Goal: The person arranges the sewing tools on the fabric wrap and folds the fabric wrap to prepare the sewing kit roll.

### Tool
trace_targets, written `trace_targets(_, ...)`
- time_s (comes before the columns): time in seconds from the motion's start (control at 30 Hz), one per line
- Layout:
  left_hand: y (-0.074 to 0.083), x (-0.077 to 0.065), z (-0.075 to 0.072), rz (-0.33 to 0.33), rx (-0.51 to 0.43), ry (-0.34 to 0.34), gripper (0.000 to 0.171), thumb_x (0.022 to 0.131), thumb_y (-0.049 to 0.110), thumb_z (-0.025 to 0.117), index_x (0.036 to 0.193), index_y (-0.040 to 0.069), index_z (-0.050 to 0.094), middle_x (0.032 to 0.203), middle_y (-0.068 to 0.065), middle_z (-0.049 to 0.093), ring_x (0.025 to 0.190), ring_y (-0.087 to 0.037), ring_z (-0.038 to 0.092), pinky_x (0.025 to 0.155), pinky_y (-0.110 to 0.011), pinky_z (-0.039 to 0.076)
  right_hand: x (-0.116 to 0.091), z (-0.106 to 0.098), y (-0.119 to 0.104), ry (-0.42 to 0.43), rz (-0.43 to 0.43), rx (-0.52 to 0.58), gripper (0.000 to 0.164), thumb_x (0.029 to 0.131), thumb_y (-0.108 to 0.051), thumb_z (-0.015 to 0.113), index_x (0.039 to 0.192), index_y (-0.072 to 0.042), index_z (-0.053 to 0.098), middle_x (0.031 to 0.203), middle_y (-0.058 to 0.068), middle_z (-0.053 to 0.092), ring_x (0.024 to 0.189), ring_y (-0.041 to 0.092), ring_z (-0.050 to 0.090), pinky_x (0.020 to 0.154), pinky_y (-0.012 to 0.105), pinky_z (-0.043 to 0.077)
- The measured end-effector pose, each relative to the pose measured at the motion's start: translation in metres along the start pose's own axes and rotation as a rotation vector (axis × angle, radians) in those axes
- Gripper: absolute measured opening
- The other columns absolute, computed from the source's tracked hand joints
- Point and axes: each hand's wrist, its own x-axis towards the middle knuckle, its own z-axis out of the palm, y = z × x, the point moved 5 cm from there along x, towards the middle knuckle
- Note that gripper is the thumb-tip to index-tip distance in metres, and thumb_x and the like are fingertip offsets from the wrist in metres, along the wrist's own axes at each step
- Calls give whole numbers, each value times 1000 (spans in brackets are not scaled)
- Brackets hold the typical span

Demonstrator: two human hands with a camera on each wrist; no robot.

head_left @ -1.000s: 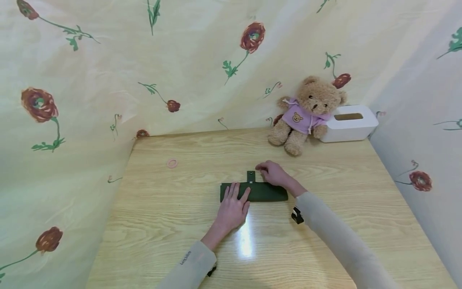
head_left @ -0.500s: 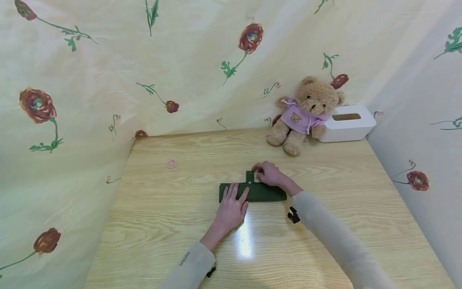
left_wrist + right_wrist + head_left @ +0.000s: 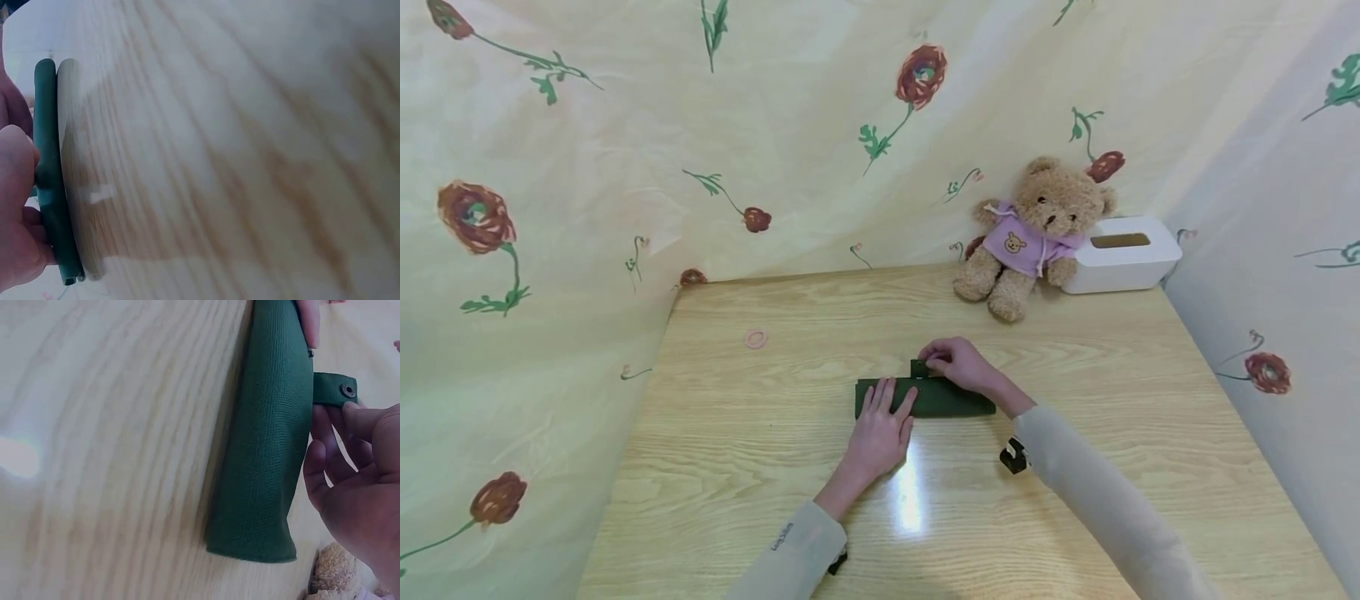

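A dark green fabric case [image 3: 957, 400], rolled into a long flat bundle, lies crosswise on the table. My left hand [image 3: 878, 432] rests on its left half with the fingers spread straight over the cloth. From the far side sticks out a short strap [image 3: 331, 389] with a round metal snap [image 3: 348, 390] at its end. The thumb and fingers of my right hand [image 3: 962, 365] pinch this strap near the snap. In the right wrist view a small stud [image 3: 310, 353] shows on the case beside a left fingertip. The left wrist view shows the case's rounded near edge [image 3: 50, 169].
A teddy bear [image 3: 1022, 242] in a purple hoodie sits at the back right, leaning by a white tissue box [image 3: 1123, 271]. A pink ring [image 3: 756, 339] lies at the back left of the wooden table [image 3: 737, 467]. Flowered cloth [image 3: 805, 125] hangs behind.
My right hand has moved left to the strap and now pinches it. The strap looks shorter in the head view, tipped up toward the case. My left hand stays in place.
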Motion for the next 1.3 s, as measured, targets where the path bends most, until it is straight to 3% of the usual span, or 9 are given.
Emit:
trace_targets(0.2,-1,0,2,-7,-7,-26,46,107,27,42,151,15,46,149,-28,40,140,-40,35,112,-51,29,-12,0,-2,-1,-25,-9,13,96,1,61,104,0,72,93,8,71,84,20,65,75,34,51)
trace_targets(0.53,-1,2,0,-21,-25,-48,49,107,25,43,150,3,39,150,-28,39,141,-39,35,113,-49,27,-26,4,-7,29,-93,-57,14,95,0,65,103,-2,75,97,8,73,81,15,63,69,29,49)
trace_targets(0.87,0,1,-2,-31,-68,-26,61,103,27,51,151,-4,31,147,-29,42,139,-41,37,112,-50,28,-32,8,-4,0,-126,-44,15,93,1,67,105,-2,76,101,9,74,92,22,68,75,30,52)
trace_targets(1.07,-1,1,-3,-33,-88,-14,64,102,27,53,155,2,28,145,-30,44,138,-42,39,111,-51,30,-32,10,-1,-10,-157,-63,16,92,3,68,104,-4,77,101,7,74,92,20,68,75,31,53)
trace_targets(1.3,0,2,-3,-28,-85,-19,61,102,27,52,157,12,31,146,-32,42,139,-43,37,111,-51,29,-35,12,-8,-16,-227,-84,18,89,7,69,103,-1,76,107,12,72,100,30,67,83,40,53)
